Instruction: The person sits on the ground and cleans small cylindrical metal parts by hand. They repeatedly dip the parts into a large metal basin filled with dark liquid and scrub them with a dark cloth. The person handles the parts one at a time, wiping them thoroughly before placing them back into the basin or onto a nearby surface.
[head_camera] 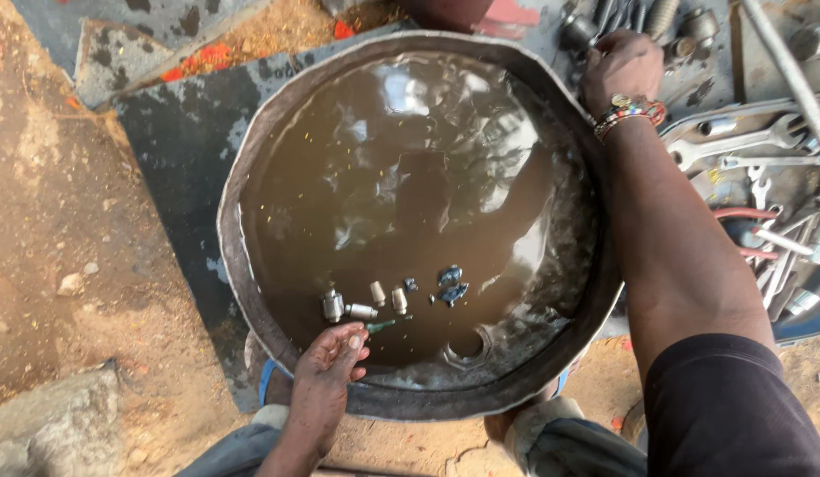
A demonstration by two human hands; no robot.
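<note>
My left hand (326, 367) pinches a small green-tipped tool (380, 326) over the basin (251, 291) near rim, beside fittings (361, 306) soaking in its murky liquid; my right hand (620, 66), fingers curled, reaches tools (737, 141) beyond its far rim.

Single head view, looking almost straight down from above.

Camera sits over a round metal basin (251, 291) of brown liquid that fills the frame centre, close enough that its rim nearly spans top to bottom. Left hand (326, 371) enters at the lower centre edge, right hand (618, 66) reaches to the upper right. Wearer's knees show along the bottom edge. No second view.
</note>
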